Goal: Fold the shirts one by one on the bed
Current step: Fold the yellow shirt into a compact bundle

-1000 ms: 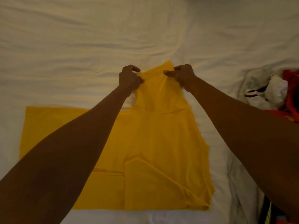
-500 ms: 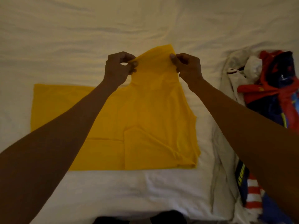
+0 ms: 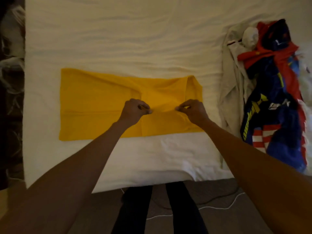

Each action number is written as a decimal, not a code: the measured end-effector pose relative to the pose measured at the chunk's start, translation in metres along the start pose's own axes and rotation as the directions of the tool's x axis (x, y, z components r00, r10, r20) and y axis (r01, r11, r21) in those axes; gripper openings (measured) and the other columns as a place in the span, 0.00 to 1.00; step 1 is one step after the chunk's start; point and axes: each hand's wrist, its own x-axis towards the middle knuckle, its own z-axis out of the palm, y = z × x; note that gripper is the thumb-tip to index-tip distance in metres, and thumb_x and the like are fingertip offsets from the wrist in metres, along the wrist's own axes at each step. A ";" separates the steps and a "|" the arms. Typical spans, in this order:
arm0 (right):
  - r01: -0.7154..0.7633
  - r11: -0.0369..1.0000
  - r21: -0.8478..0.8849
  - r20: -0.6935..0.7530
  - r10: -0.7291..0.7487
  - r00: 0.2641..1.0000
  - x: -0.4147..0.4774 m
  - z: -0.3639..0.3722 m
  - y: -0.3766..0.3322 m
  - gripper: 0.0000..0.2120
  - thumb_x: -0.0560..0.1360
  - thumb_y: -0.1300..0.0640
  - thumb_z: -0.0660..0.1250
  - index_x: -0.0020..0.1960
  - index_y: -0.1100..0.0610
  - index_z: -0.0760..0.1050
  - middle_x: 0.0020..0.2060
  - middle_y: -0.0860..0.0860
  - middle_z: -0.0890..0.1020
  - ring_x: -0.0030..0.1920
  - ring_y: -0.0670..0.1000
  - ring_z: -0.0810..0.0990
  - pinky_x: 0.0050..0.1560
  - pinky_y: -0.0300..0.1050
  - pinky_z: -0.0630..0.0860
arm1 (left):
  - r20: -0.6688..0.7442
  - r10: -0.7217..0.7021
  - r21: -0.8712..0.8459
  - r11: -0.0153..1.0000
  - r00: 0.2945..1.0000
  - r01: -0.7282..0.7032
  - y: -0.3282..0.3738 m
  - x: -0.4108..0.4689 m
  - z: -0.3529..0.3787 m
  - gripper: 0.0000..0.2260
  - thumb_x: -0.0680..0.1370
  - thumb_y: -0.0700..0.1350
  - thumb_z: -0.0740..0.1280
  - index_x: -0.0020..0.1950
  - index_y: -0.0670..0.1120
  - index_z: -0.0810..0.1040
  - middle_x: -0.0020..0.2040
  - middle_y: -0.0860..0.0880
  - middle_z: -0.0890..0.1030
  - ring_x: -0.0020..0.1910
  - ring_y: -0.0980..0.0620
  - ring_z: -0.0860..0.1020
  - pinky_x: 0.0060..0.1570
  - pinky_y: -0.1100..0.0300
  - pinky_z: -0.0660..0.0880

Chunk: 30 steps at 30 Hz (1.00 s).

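A yellow shirt lies as a wide band across the white bed, its right part folded down over itself. My left hand pinches the folded yellow cloth near the band's middle. My right hand pinches the same fold a little to the right. Both hands sit low on the shirt, with a short stretch of cloth between them.
A heap of unfolded clothes, blue, red and white, lies on the bed's right side beside a pale garment. The bed's near edge is just before my legs. A white cable runs on the floor.
Both hands brought the held end of the yellow shirt from high up at the far side down toward me, folding it over the shirt's right part. The view pulled back.
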 end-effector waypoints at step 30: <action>-0.491 0.579 0.651 0.353 0.342 0.871 0.082 0.189 -0.132 0.14 0.81 0.53 0.65 0.57 0.63 0.74 0.45 0.60 0.80 0.28 0.49 0.81 0.28 0.40 0.78 | -0.197 -0.832 -0.942 0.307 0.518 0.133 -0.135 0.068 -0.114 0.12 0.80 0.45 0.70 0.39 0.44 0.73 0.39 0.44 0.77 0.37 0.50 0.78 0.37 0.59 0.77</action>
